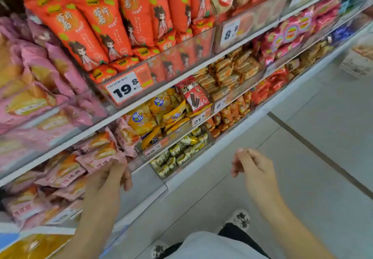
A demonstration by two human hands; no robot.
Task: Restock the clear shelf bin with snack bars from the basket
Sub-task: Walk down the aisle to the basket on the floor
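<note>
My left hand (109,180) reaches into the clear shelf bin (145,186) on a low shelf and grips a pink snack bar packet (99,156) at the top of the pile. The bin holds several more pink packets with an orange-and-white cake picture (60,174). My right hand (252,168) hovers over the floor to the right of the shelf, fingers loosely curled with nothing in them. A white basket (357,63) with goods in it sits on the floor at the far right edge.
Shelves run diagonally from lower left to upper right, packed with orange bags (96,28), yellow packets (153,115) and green-white packets (181,151). Price tags (126,89) hang on the bin fronts. Grey tiled floor (302,137) lies to the right; my feet show below.
</note>
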